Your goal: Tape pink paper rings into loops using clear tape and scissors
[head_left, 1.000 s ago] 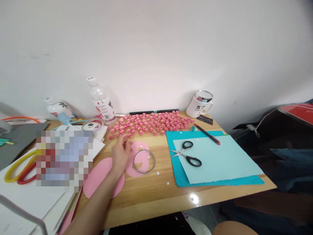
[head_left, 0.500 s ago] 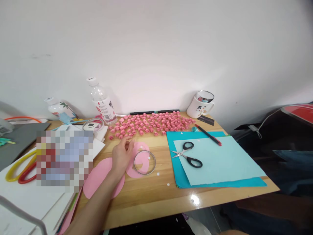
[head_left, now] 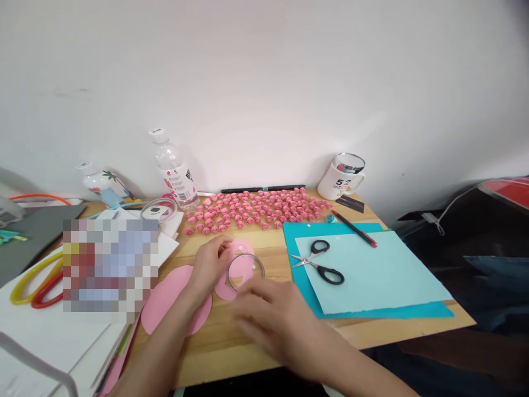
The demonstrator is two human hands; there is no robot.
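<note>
Plainly, a good deal of the work already lies finished: a wide patch of small pink rolled paper roses point(head_left: 256, 208) covers the back of the tabletop point(head_left: 231, 344), close-packed, near the wall. What is not yet worked up lies nearer: a flat pink paper disc point(head_left: 243, 248) with a cut in it, and just to its left a larger pink oval point(head_left: 173, 300), whole and uncut as far as can be seen. A clear ring point(head_left: 246, 271) sits on the disc, in the middle of the tabletop.

The left hand point(head_left: 212, 259) rests on the disc's left edge, just beside the ring. Its fingers point(head_left: 223, 242) are curled, thumb and forefinger close together, but whether they pinch the paper or the ring's rim cannot be made out. The right hand point(head_left: 275, 320) is blurred, low over the bare wood at the ring's near side, its fingers spread and holding nothing; touching the ring or not, I cannot tell.

The scissors point(head_left: 318, 262) lie unheld on a pale blue sheet point(head_left: 372, 270) to the right, which lies on a teal sheet point(head_left: 295, 234), well apart from both hands
</note>
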